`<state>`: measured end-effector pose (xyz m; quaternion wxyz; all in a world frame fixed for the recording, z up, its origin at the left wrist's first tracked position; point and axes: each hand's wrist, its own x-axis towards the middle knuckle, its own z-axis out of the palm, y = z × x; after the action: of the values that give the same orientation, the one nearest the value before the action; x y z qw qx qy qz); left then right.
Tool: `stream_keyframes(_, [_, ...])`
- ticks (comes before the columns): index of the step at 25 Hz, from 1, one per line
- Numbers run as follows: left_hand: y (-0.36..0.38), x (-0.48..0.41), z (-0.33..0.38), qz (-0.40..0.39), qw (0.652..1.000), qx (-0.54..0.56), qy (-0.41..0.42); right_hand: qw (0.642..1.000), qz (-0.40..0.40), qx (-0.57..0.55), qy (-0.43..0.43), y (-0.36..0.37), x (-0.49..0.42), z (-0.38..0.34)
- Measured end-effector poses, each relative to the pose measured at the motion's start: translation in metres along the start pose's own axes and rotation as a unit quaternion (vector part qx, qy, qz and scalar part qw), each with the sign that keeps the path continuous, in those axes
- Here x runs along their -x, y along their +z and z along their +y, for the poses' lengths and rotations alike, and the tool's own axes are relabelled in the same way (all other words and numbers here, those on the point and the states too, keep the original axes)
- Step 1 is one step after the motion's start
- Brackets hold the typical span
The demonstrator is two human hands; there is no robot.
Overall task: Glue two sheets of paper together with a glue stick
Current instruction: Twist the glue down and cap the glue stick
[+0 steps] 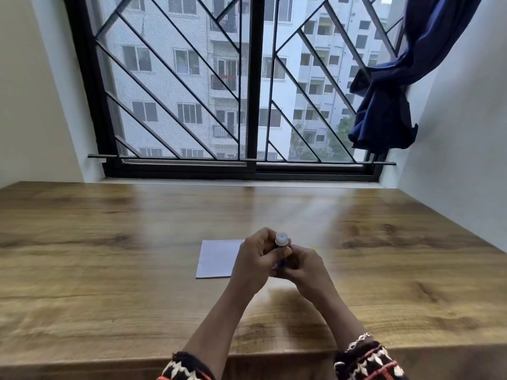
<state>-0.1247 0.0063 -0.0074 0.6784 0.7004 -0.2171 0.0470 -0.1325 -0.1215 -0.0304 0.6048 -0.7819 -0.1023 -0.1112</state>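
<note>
I hold a glue stick point(281, 240) upright above the wooden table point(109, 242), its white round end up and its blue body mostly hidden by my fingers. My left hand point(253, 256) grips it near the top. My right hand point(303, 266) wraps its lower part. A pale lilac sheet of paper point(216, 259) lies flat on the table just left of my hands, its right edge hidden behind my left hand. A sliver of yellow point(315, 249) shows behind my right hand; I cannot tell what it is.
The table runs up to a barred window point(247, 91) at the back. A dark blue curtain point(389, 105) hangs knotted at the upper right. White walls close in on both sides.
</note>
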Motion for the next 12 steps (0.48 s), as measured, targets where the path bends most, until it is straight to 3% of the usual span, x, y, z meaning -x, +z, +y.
stream_keyframes(3, [0.004,0.002,0.002,-0.005,1.0,-0.004,0.003,0.999,0.03,0.03,-0.001,0.002,0.002,-0.002])
stream_keyframes(8, [-0.001,0.001,0.011,-0.03,0.999,-0.025,0.004,0.999,-0.028,0.027,-0.01,-0.004,0.006,0.002])
stream_keyframes(12, [0.001,0.005,0.014,-0.029,0.999,-0.033,0.009,1.0,-0.017,-0.004,-0.013,-0.006,0.01,0.002])
